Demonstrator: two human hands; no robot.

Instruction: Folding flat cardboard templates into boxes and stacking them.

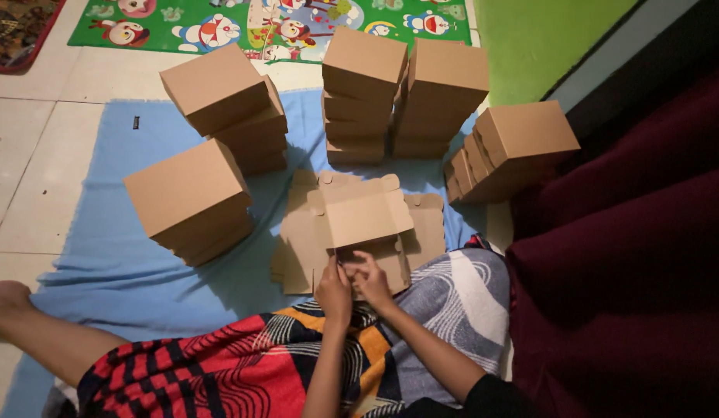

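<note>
A partly folded cardboard box (365, 215) is held at its near edge, just above the person's lap, with its lid flap raised toward the camera's far side. Its near flap is pinched by the left hand (333, 290) and the right hand (370, 282), both of which are closed on the cardboard and pressed close together, fingers curled. Beneath the box a pile of flat unfolded box blanks (301, 248) is spread on a blue cloth (104, 255); their number cannot be told. Five stacks of finished boxes are ranged around it: one stack (191, 200) at the near left, one (229, 104) behind it, two tall stacks (362, 93) (443, 94) side by side at the back, and one leaning stack (510, 149) at the right. One patterned skirt (297, 364) is seen across the lap. One colourful play mat (267, 23) lies on the tiled floor (34, 147) beyond the cloth, and a dark red fabric (630, 255) fills the right side.
</note>
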